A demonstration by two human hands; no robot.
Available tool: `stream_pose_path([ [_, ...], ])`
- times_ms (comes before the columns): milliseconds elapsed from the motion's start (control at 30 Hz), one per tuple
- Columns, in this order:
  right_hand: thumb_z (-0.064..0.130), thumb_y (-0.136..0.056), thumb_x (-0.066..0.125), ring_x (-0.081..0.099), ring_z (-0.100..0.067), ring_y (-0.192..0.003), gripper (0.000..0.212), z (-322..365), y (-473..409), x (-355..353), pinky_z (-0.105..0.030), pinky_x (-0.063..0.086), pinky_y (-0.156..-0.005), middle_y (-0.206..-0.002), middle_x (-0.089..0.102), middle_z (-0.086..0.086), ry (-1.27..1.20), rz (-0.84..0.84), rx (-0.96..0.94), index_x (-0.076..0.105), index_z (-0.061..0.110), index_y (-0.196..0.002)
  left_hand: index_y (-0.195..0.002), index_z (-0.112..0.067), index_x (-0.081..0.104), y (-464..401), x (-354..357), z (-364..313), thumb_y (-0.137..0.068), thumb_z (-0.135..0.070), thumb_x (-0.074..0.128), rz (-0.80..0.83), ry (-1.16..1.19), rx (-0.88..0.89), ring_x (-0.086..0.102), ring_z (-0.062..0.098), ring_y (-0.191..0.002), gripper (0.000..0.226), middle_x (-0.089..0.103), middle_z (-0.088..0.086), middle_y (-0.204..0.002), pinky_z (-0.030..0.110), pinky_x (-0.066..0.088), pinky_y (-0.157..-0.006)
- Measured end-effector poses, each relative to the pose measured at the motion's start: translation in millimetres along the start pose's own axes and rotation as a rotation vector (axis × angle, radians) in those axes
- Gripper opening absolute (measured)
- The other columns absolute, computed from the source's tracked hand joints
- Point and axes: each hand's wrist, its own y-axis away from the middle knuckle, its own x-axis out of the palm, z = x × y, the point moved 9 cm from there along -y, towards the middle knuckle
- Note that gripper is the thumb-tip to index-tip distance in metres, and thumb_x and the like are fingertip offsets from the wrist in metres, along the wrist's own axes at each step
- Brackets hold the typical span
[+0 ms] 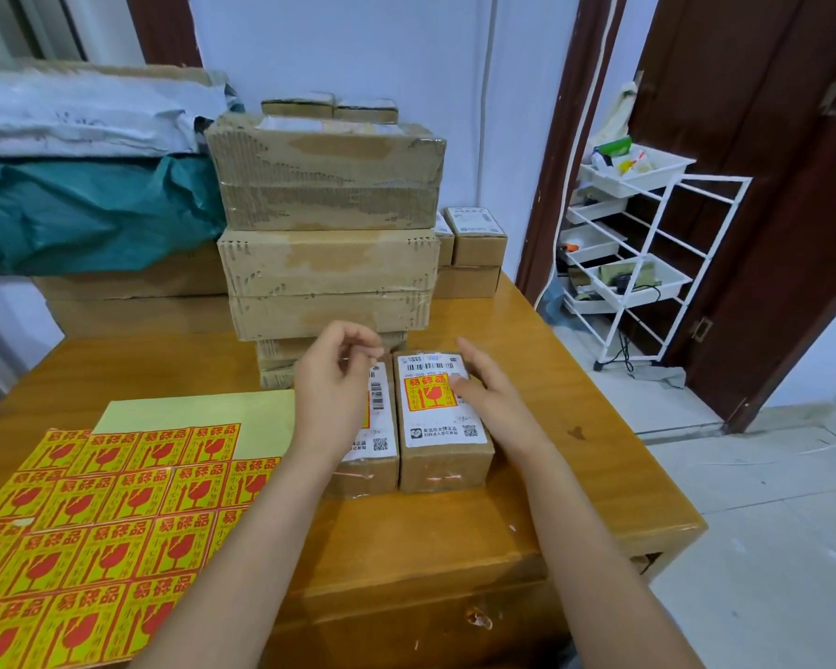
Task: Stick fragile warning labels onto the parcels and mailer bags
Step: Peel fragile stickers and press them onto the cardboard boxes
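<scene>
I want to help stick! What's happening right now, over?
Right hand flat on right parcel, pressing its fragile label. Left hand loosely curled over left parcel, holding nothing visible. Sticker sheet lies left. Nothing in the way.

The bench (541, 359) is glossy varnished wood. The parcels (442, 463) are matt brown cardboard under shiny tape. The label sheets (117, 514) are smooth paper.

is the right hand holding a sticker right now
No, the right hand lies with straight fingers on the right parcel, beside the fragile label already stuck there.
</scene>
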Motion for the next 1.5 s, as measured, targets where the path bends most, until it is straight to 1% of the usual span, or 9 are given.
stream_pose_path([
  [300,0.013,-0.096,0.052,0.052,-0.021,-0.118,0.023,5,0,-2,-0.033,0.049,-0.094,-0.121,0.044,0.002,0.001,-0.166,-0.035,0.052,0.019,-0.119,-0.083,-0.017,0.063,17,-35,-9,-0.088,0.001,0.055,-0.102,-0.2,0.061,0.059,0.003,-0.079,0.02,0.062,-0.013,-0.078,0.014,0.044,-0.07],
  [433,0.014,-0.095,0.053,0.054,-0.02,-0.115,0.032,3,6,9,-0.037,0.049,-0.097,-0.125,0.048,-0.001,0.038,-0.142,-0.022,0.051,0.016,-0.127,-0.091,-0.016,0.064,20,-27,-1,-0.091,-0.012,0.055,0.015,-0.374,-0.016,0.06,0.017,-0.089,0.01,0.066,-0.005,-0.091,0.033,0.048,-0.074],
  [533,0.015,-0.095,0.054,0.053,-0.016,-0.115,0.033,1,11,13,-0.031,0.05,-0.093,-0.127,0.047,0.001,0.024,-0.133,-0.025,0.05,0.016,-0.128,-0.096,-0.016,0.065,23,-24,4,-0.092,-0.02,0.054,0.078,-0.505,-0.034,0.06,0.023,-0.088,0.013,0.063,-0.009,-0.097,0.033,0.046,-0.07],
  [733,0.014,-0.095,0.055,0.056,-0.022,-0.114,0.026,-1,12,12,-0.018,0.051,-0.076,-0.128,0.05,-0.005,-0.037,-0.156,-0.011,0.051,0.024,-0.119,-0.099,-0.017,0.066,32,2,10,-0.091,-0.022,0.052,0.188,-0.61,-0.002,0.047,0.021,-0.107,0.016,0.065,-0.003,-0.106,0.034,0.04,-0.084],
  [833,0.014,-0.095,0.055,0.059,-0.021,-0.11,0.028,-1,14,9,-0.016,0.051,-0.071,-0.127,0.054,-0.006,-0.096,-0.165,0.015,0.052,0.024,-0.121,-0.093,-0.015,0.066,28,3,12,-0.09,-0.019,0.053,0.157,-0.53,-0.027,0.05,0.021,-0.104,0.015,0.066,-0.003,-0.099,0.036,0.042,-0.084],
  [967,0.012,-0.096,0.052,0.062,-0.001,-0.091,0.035,0,15,11,-0.011,0.049,-0.065,-0.113,0.06,0.007,-0.16,-0.131,0.031,0.05,0.017,-0.13,-0.086,-0.014,0.066,20,3,19,-0.089,-0.016,0.053,0.12,-0.475,-0.066,0.054,0.022,-0.098,0.014,0.066,-0.002,-0.087,0.042,0.048,-0.08],
  [1100,0.013,-0.097,0.051,0.066,0.002,-0.081,0.034,-4,14,14,-0.014,0.05,-0.063,-0.107,0.062,0.011,-0.19,-0.114,0.057,0.05,0.021,-0.13,-0.085,-0.015,0.065,18,0,19,-0.09,-0.017,0.052,0.101,-0.496,-0.061,0.053,0.019,-0.098,0.014,0.066,-0.004,-0.087,0.04,0.048,-0.079],
  [1300,0.01,-0.095,0.053,0.067,-0.022,-0.097,0.039,-3,10,17,-0.024,0.053,-0.069,-0.117,0.064,-0.005,-0.19,-0.11,0.067,0.049,0.019,-0.133,-0.082,-0.019,0.062,23,-1,17,-0.088,-0.014,0.052,0.149,-0.514,-0.039,0.05,0.014,-0.094,0.013,0.064,-0.009,-0.088,0.029,0.041,-0.068],
  [1500,0.012,-0.095,0.053,0.068,-0.016,-0.092,0.034,-6,6,11,-0.025,0.054,-0.072,-0.108,0.066,0.001,-0.034,-0.115,0.044,0.052,0.02,-0.128,-0.079,-0.024,0.06,14,5,11,-0.089,-0.018,0.051,0.274,-0.603,-0.049,0.055,0.011,-0.085,0.015,0.065,-0.009,-0.09,0.029,0.045,-0.067],
])
